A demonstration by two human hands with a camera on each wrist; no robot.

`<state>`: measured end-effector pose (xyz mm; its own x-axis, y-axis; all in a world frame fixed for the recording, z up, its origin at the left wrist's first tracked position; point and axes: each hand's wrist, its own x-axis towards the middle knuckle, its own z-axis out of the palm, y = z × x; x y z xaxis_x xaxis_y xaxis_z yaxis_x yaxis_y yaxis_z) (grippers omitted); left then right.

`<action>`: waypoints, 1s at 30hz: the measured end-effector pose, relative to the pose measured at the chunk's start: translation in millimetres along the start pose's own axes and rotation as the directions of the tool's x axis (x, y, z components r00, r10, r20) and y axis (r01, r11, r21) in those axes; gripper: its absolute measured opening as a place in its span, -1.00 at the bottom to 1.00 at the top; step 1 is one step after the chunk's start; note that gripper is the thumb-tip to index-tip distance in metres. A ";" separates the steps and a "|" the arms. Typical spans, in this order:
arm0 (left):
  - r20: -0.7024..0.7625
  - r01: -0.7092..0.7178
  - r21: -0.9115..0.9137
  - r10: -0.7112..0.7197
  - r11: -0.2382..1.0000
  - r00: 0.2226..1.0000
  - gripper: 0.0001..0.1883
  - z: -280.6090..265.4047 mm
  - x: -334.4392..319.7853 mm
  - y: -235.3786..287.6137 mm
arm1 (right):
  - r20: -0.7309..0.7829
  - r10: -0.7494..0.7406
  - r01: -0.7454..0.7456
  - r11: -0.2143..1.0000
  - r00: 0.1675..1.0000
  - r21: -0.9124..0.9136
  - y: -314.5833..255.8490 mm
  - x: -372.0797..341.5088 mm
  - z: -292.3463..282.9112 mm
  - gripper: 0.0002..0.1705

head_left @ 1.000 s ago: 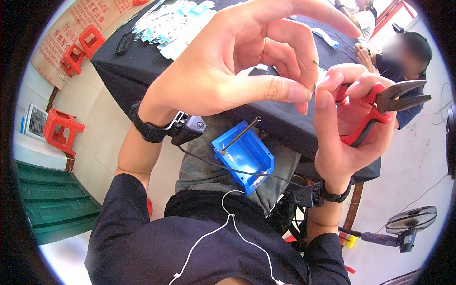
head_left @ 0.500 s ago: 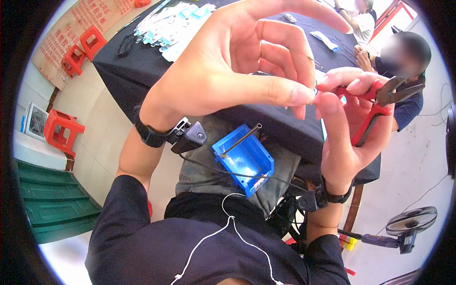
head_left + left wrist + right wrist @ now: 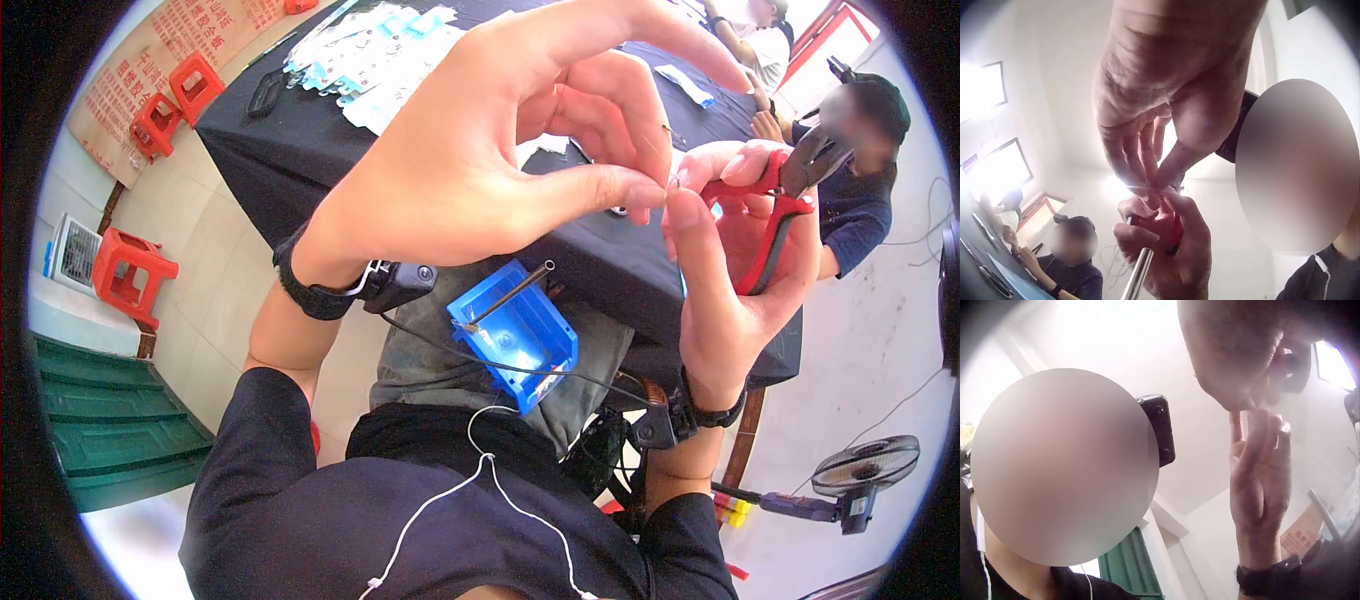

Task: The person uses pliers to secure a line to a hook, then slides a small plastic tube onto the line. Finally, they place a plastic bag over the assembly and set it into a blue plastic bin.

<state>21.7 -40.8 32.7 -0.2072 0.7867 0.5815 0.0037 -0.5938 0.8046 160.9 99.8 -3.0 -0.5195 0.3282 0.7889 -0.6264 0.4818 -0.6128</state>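
In the head view the left hand pinches a thin, wire-like strand between thumb and finger, and its other fingers are bent. Meeting it at the fingertips, the right hand has its fingers around red-handled pliers, whose dark jaws point up and away. The left wrist view shows the left hand above the right hand, tips together. In the right wrist view, the right hand touches the left hand. What lies between the fingertips is mostly hidden.
A blue bin with a metal tube across it rests on the lap. Behind the hands, a dark-covered table bears a pile of white-and-blue packets. Another person is at the right; a cable crosses the lap.
The pliers in the right hand have tilted upward, their jaws now nearer together. The left hand and wrist have turned slightly, with the fingertips of both hands staying close together.
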 end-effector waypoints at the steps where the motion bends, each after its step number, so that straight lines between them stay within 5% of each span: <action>1: 0.000 0.001 0.000 -0.001 1.000 1.000 -0.61 0.0 0.0 0.2 | -0.001 0.000 0.000 1.000 1.000 0.000 0.2 0.2 0.7 -0.60; 4: 0.000 0.003 -0.002 -0.003 1.000 1.000 -0.61 0.3 -4.2 1.9 | -0.038 -0.026 0.025 0.999 0.999 -0.028 1.4 0.9 0.7 -0.59; 9: -0.002 0.007 -0.004 -0.007 1.000 1.000 -0.61 2.1 -4.6 1.7 | 0.019 -0.358 0.339 0.866 0.934 -0.367 6.3 5.0 -0.6 -0.52; 11: -0.002 0.005 -0.003 -0.005 1.000 1.000 -0.61 6.4 -4.4 1.3 | 0.004 -0.319 0.283 0.835 0.948 -0.472 -4.1 6.2 -3.6 -0.53; 13: -0.002 0.005 -0.003 -0.005 1.000 1.000 -0.61 8.7 -4.3 0.7 | 0.344 -0.426 0.547 0.634 0.837 -0.546 -6.4 12.6 -17.1 -0.54; 15: -0.002 0.005 -0.003 -0.005 1.000 1.000 -0.61 10.7 -3.5 -0.1 | 0.410 -0.447 0.600 0.483 0.795 -0.637 -13.2 9.9 -12.0 -0.59; 30: -0.015 0.013 -0.004 -0.013 1.000 1.000 -0.60 10.9 -8.1 3.3 | 0.437 -0.508 0.657 0.423 0.742 -0.624 -5.7 -2.6 -11.8 -0.58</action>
<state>34.0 -47.3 31.9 -0.2218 0.7920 0.5688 -0.0029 -0.5839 0.8118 172.7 105.8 -0.9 -0.3216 -0.3565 0.8772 -0.2440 0.9263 0.2870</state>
